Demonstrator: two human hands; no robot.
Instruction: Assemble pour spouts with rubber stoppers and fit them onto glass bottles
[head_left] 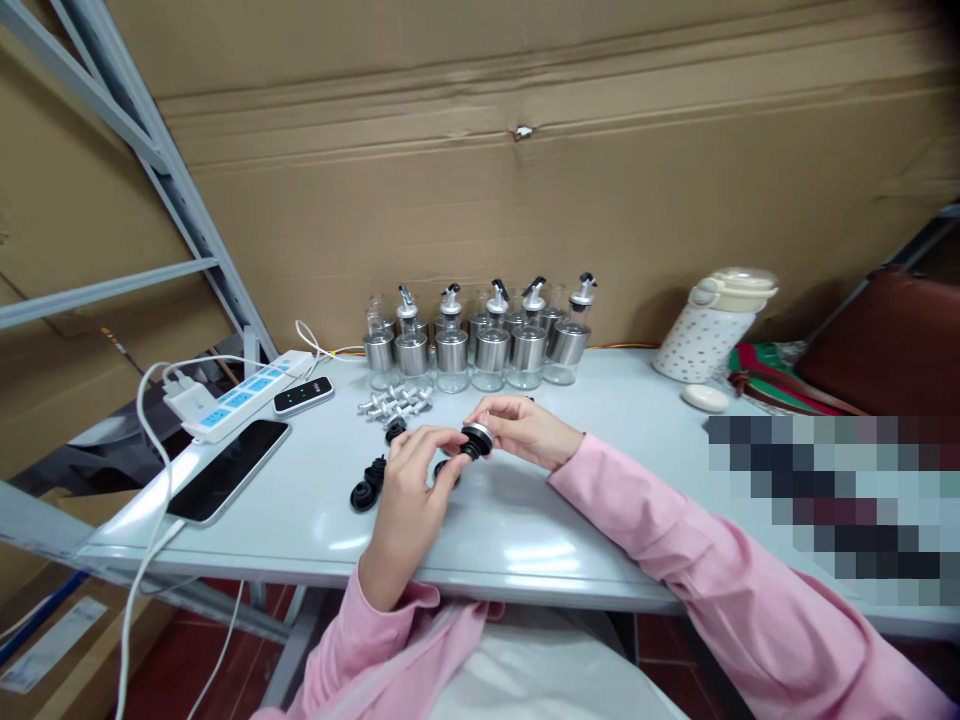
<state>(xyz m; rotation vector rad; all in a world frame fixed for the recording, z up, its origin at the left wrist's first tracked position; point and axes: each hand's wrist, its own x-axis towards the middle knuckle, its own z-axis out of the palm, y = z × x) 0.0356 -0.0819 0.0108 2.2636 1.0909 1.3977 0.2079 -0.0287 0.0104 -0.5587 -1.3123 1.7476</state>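
Note:
Above the middle of the table, my left hand (409, 500) pinches the black ribbed end of a bottle stopper (474, 444). My right hand (532, 432) grips the same piece by its silver-rimmed top, fingers closed. More black ribbed stoppers (364, 495) lie beside my left hand, one partly hidden behind its fingers. Beyond them is a small heap of silver spout pieces (395, 402). Glass bottles with steel sleeves (452, 352) stand in rows at the back, several fitted with silver and black pourers (497, 298).
On the left lie a phone (229, 470), a white power strip (247, 395) with cables and a small black-faced device (303, 395). At right stand a spotted flask (705, 335) and a white oval object (705, 398). Cardboard (480, 200) backs the table.

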